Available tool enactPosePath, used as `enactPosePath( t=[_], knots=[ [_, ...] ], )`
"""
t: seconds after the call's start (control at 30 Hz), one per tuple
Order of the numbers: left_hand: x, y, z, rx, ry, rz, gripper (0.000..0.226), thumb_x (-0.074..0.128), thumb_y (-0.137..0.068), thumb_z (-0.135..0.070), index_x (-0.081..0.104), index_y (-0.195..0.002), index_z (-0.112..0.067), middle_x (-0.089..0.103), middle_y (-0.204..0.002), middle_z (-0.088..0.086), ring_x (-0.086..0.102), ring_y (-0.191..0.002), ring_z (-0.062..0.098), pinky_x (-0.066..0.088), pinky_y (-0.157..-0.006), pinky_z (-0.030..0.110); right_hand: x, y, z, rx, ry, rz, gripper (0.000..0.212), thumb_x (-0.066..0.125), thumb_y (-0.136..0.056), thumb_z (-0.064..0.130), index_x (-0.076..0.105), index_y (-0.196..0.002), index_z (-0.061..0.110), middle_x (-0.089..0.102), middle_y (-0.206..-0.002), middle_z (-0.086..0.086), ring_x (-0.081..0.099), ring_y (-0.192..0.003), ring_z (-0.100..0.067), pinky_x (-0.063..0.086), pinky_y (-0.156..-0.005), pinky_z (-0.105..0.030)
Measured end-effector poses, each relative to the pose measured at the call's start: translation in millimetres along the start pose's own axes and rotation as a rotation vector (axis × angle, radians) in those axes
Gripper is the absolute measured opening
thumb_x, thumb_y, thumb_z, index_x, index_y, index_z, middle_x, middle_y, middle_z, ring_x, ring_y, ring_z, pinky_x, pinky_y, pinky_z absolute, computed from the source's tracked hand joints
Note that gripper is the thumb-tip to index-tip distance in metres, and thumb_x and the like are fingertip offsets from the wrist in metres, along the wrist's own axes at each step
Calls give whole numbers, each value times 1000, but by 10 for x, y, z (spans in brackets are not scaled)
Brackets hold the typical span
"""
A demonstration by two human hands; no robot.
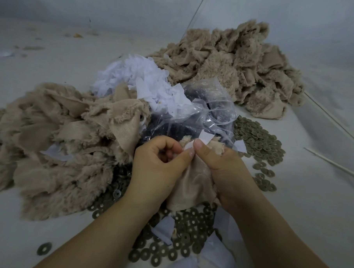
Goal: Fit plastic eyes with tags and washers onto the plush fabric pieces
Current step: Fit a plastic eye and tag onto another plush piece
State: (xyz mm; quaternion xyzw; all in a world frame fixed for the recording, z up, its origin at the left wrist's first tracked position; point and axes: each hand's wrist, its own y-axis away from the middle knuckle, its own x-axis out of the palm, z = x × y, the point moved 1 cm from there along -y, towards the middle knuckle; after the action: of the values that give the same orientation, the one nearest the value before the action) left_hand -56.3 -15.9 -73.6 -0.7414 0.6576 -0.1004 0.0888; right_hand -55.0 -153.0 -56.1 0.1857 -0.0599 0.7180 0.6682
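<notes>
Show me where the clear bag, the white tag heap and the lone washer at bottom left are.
Clear bag (205,106): head view, crumpled top near its knot.
White tag heap (138,77): head view, middle of the heap.
Lone washer (44,248): head view, its ring.

Left grip (160,159) fingers curled, thumb extended; right grip (217,162) curled, thumb up; thumbs touching.
</notes>
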Motion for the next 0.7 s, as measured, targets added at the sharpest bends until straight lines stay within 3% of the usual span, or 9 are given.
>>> enactPosePath(
  t=[0.23,0.4,0.57,0.7],
  knots=[
    [19,-13,14,30,34,-4,14,77,-82,-7,71,-70,-12,65,-73,10,59,-67,17,52,-63,27,-8,5,3,-39,12,7,24,65,-91,19,74,-97,-3,76,-91,-17,75,-82,-24,59,-66,-25],
    [-49,-69,57,-186,204,74,11,79,-77,-16,71,-70,-14,66,-71,13,57,-65,26,49,-63,39,-37,-22,0,14,-44,55,32,67,-83,23,74,-101,-1,75,-99,-20,74,-89,-28,60,-70,-29],
    [-93,-115,34,-283,254,111,22,86,-60,-28,75,-77,-17,73,-76,12,67,-65,19,54,-58,29,-78,-44,-4,2,1,106,28,67,-85,24,77,-101,4,76,-102,-17,74,-93,-26,58,-72,-26],
    [-98,-128,-29,-319,242,123,12,80,-65,-23,75,-72,-15,72,-71,12,68,-61,17,54,-55,25,-74,-69,38,-1,33,127,22,65,-91,24,77,-101,9,76,-101,-14,74,-93,-25,58,-71,-25]
  ],
)
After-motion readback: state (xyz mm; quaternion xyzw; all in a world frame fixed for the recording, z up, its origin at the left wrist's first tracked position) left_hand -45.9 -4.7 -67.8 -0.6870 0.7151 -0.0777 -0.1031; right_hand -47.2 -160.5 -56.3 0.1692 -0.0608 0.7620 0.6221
